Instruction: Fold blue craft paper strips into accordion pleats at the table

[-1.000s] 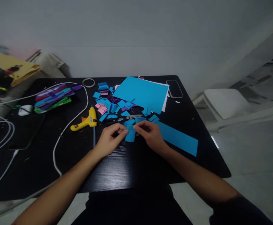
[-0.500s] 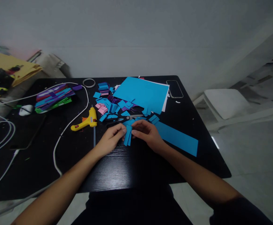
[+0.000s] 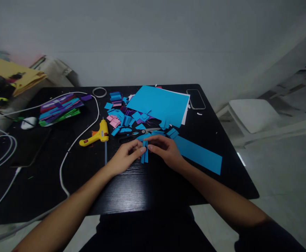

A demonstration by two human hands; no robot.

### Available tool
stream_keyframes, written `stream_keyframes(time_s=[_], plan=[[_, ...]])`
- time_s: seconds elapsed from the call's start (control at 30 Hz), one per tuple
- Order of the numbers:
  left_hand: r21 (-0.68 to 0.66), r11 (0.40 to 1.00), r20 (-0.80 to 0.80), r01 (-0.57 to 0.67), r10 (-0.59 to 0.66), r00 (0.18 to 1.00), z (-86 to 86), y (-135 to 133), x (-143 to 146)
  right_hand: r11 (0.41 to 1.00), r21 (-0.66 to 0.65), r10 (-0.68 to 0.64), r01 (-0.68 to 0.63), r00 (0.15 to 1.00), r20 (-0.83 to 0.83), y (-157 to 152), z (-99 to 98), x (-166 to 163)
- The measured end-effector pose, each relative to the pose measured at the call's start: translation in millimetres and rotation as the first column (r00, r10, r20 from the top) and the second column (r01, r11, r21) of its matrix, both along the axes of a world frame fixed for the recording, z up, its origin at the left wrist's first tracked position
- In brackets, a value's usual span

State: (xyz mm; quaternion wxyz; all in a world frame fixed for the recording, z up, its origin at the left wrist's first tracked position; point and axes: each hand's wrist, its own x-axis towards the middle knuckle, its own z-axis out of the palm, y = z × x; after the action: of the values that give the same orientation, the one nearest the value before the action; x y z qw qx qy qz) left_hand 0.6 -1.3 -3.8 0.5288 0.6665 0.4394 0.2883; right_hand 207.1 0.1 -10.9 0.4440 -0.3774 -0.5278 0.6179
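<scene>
1. The folded blue paper (image 3: pixel 144 158) sits between both hands over the surface (image 3: pixel 147 190), long axis pointing away from the person
2. The left hand (image 3: pixel 124 158) and right hand (image 3: pixel 167 151) each have their grip pinched on its far end, equally near

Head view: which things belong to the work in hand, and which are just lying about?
Likely in use: left hand, right hand, folded blue piece, scissors, blue strip, blue sheet.
Lying about: glue gun, phone, tape ring, white cable, coloured stack.
</scene>
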Motion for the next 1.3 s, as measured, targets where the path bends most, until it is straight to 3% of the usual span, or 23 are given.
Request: stream_keyframes(time_s=[0.6,1.0,1.17,1.3], plan=[[0.002,0.999,-0.016,-0.050,0.050,0.999,0.5,0.6,1.5,0.997,0.069,0.021,-0.023,0.999,0.025,-0.8,-4.3,-0.6],[0.017,1.000,-0.077,0.002,-0.001,0.997,3.1,0.3,-0.7,0.974,0.222,-0.083,0.048,0.985,0.151,-5.2,-0.7,-2.1],[-0.113,0.993,0.136,0.013,0.003,0.991,-1.7,1.7,-0.5,0.953,0.282,-0.176,0.113,0.962,0.210,-4.1,-0.4,-0.8],[-0.355,0.933,0.440,0.063,0.108,0.891,-2.4,3.2,0.9,0.958,0.246,-0.193,0.147,0.965,0.176,-2.2,-1.3,-0.6]])
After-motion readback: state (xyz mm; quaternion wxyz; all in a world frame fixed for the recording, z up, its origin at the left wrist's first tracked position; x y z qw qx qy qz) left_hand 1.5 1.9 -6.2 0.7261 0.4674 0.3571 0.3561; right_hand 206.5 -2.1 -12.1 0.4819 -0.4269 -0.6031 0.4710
